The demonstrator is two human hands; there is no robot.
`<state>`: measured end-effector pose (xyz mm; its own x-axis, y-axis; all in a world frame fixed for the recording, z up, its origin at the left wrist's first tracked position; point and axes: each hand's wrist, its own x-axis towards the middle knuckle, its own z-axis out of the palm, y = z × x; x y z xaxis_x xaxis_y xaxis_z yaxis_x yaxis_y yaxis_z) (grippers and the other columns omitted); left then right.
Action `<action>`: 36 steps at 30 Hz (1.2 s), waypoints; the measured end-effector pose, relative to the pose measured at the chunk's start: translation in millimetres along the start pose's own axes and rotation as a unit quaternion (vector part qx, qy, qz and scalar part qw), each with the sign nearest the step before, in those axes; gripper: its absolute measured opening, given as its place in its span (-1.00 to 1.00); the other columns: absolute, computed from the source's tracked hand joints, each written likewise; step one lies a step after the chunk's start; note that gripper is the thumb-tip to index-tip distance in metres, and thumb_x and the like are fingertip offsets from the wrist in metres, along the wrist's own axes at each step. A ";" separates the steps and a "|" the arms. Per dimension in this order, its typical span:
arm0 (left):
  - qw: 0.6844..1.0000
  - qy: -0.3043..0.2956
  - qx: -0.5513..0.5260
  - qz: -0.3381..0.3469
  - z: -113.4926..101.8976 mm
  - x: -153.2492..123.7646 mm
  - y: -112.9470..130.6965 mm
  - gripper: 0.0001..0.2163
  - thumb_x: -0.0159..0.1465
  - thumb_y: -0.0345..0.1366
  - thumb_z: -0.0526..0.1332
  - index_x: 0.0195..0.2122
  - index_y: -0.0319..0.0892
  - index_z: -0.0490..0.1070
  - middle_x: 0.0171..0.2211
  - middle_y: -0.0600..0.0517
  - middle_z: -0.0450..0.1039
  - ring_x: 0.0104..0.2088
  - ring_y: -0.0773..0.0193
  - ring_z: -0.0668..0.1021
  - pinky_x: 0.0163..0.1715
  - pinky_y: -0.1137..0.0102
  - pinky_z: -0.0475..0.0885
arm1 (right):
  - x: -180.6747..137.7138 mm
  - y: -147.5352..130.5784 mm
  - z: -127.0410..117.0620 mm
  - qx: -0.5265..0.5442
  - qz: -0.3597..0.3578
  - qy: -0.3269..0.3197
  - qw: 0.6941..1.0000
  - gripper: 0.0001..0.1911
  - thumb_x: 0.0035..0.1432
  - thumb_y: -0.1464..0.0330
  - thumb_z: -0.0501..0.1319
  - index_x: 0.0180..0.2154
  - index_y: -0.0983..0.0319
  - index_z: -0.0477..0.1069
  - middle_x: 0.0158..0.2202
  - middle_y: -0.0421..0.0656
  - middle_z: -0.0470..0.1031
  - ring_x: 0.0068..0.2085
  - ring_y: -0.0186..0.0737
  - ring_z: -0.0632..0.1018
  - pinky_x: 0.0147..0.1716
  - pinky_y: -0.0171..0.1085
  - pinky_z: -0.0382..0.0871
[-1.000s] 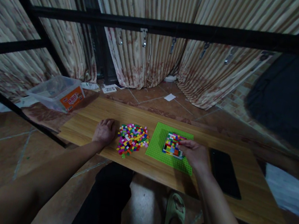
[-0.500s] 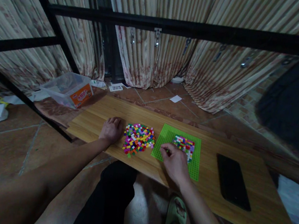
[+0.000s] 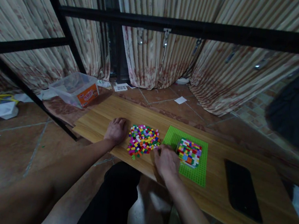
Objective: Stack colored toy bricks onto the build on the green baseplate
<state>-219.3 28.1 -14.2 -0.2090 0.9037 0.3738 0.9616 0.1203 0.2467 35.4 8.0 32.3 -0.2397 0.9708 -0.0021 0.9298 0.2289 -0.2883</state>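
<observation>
My left hand (image 3: 117, 129) rests on the wooden tabletop, just left of a loose pile of small coloured toy bricks (image 3: 143, 141). Its fingers are curled in, and nothing shows in them. At the pile's right edge, the fingertips of my right hand (image 3: 167, 161) are pinched together; whatever lies between them is too small to make out. Behind and right of that hand lies a green baseplate (image 3: 199, 172), its left part partly covered by the hand. A block of built-up bricks (image 3: 189, 152) in many colours sits on the plate.
A black phone-like slab (image 3: 243, 189) lies on the wooden table (image 3: 215, 198) to the right. Past the table's left end stands a clear plastic box (image 3: 71, 87) with an orange label. A black metal frame (image 3: 179, 26) runs before the curtains. Papers (image 3: 180, 100) lie on the tiled floor.
My right hand has moved left from over the baseplate to the brick pile's edge, uncovering more of the built bricks. My left hand stays beside the pile. The view has shifted slightly.
</observation>
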 end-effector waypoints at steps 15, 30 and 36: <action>1.000 -0.001 0.004 0.004 -1.9 0.7 0.8 -0.69 0.31 -0.28 0.01 -0.03 -0.23 0.43 0.00 -0.16 0.46 -0.01 0.03 0.45 0.09 0.14 0.33 | -2.3 27.0 -13.7 0.239 -0.063 0.062 0.967 -0.83 0.17 0.32 0.11 -0.34 0.19 0.47 -0.38 -0.14 0.59 -0.38 -0.23 0.57 -0.34 -0.30 0.35; 1.000 0.010 0.009 0.016 -0.3 2.2 -2.8 -0.69 0.29 -0.26 0.02 -0.06 -0.22 0.44 -0.02 -0.18 0.46 -0.01 0.00 0.45 0.06 0.12 0.34 | 5.6 130.6 -50.2 0.450 0.056 0.144 0.880 -0.69 -0.16 0.16 0.35 -0.39 0.23 0.55 -0.37 -0.09 0.62 -0.34 -0.15 0.60 -0.24 -0.18 0.45; 1.000 0.016 0.007 0.024 1.4 3.0 -5.5 -0.69 0.30 -0.24 0.01 -0.05 -0.21 0.44 -0.02 -0.18 0.47 -0.01 0.00 0.46 0.06 0.11 0.34 | 4.8 137.5 -44.3 0.344 0.038 0.122 0.930 -0.76 0.00 0.21 0.25 -0.34 0.21 0.56 -0.36 -0.11 0.63 -0.36 -0.17 0.60 -0.29 -0.23 0.42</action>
<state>-225.0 30.7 -15.7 -0.1679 0.8952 0.4129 0.9731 0.0836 0.2145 174.4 47.3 35.0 -0.0315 0.9888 0.1456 0.5223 0.1405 -0.8411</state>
